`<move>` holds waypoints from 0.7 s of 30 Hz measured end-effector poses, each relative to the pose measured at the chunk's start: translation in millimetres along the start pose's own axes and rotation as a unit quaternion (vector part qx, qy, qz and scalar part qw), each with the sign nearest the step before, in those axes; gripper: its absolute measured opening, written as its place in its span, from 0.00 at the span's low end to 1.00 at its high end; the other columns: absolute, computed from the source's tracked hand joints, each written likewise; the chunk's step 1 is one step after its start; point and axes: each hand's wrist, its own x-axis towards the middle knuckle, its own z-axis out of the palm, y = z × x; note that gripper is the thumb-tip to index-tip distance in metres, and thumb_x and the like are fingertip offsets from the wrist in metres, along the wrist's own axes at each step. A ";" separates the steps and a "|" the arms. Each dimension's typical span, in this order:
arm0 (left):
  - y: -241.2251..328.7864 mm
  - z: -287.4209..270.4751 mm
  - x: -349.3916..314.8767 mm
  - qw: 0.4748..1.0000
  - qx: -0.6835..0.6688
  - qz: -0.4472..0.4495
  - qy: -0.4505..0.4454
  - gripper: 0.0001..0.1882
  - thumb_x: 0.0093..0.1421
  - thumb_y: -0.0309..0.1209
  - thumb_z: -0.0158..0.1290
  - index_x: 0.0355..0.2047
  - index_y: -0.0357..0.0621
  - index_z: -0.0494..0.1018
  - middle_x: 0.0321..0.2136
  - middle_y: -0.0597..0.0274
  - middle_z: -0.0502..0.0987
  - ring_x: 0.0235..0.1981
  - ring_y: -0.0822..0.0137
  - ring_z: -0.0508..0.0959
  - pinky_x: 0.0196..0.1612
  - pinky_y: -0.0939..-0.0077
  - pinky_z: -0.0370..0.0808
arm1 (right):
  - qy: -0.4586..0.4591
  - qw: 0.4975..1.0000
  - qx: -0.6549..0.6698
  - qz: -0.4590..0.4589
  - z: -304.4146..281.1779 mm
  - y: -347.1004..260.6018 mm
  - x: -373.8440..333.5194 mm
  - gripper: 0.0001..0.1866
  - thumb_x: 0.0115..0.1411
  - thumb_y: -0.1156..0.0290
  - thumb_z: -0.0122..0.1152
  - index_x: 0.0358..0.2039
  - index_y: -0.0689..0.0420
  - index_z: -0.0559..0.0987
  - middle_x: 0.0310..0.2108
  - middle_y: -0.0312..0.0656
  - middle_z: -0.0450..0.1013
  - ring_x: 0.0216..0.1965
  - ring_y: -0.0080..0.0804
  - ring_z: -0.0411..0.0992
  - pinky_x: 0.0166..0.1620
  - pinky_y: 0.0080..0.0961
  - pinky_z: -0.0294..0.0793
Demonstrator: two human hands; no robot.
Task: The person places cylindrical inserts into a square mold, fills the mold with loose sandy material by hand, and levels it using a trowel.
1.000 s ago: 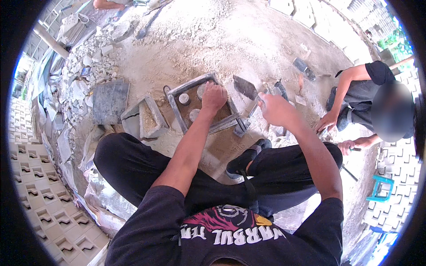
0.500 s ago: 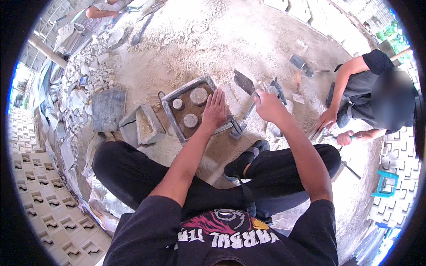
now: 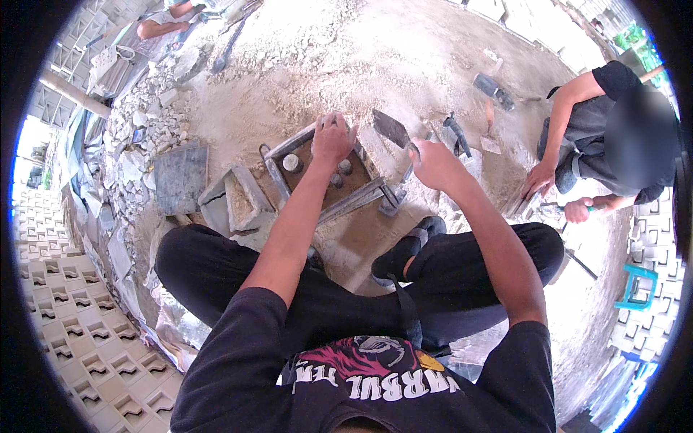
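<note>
My left hand [image 3: 333, 141] is over the far side of a box-like frame [image 3: 357, 191] on the ground, palm down, with fingers loosely apart at its far rim. Brown sand [image 3: 307, 155] fills the frame. Set in it are a pale round piece [image 3: 291, 163] and two smaller, darker round pieces [image 3: 345, 167]; my left hand and forearm hide other parts. In my right hand [image 3: 435, 164], closed round its handle, is a trowel [image 3: 390, 128], its dark blade pointing to the far left, raised right of the frame.
Left of the frame are an angled block [image 3: 245, 200] and a dark square board [image 3: 182, 180]. Rubble [image 3: 137, 115] lies farther left. Near another trowel [image 3: 489, 137] lies a mallet-like tool [image 3: 494, 92]. A co-worker [image 3: 577, 137] crouches right; a blue stool [image 3: 638, 287] stands behind.
My left hand has moved from the frame's right side to its far side, uncovering two small round pieces. My right hand and the trowel shift slightly to the left.
</note>
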 end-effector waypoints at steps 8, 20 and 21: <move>12.4 -8.0 -7.9 0.992 0.076 -0.021 -0.100 0.35 0.65 0.54 0.36 0.38 0.30 0.78 0.42 0.40 0.77 0.57 0.46 0.65 0.66 0.44 0.44 | -0.013 1.000 -0.001 0.013 2.8 6.5 -4.8 0.16 0.63 0.64 0.47 0.40 0.64 0.73 0.36 0.61 0.75 0.41 0.59 0.73 0.46 0.50 0.71; 53.4 -17.1 -37.8 0.991 0.029 0.076 -0.109 0.43 0.64 0.62 0.29 0.31 0.34 0.82 0.39 0.38 0.78 0.65 0.44 0.53 0.68 0.50 0.39 | -0.042 0.998 -0.016 0.036 7.4 4.1 -0.2 0.16 0.62 0.63 0.47 0.40 0.63 0.74 0.38 0.59 0.75 0.43 0.57 0.74 0.47 0.49 0.72; 51.2 -12.6 -43.6 0.994 0.045 0.080 -0.058 0.43 0.64 0.62 0.29 0.32 0.34 0.81 0.39 0.39 0.78 0.64 0.44 0.56 0.68 0.50 0.40 | -0.042 0.998 -0.016 0.035 7.4 0.7 0.5 0.16 0.62 0.63 0.48 0.40 0.63 0.74 0.38 0.59 0.75 0.43 0.56 0.74 0.47 0.49 0.72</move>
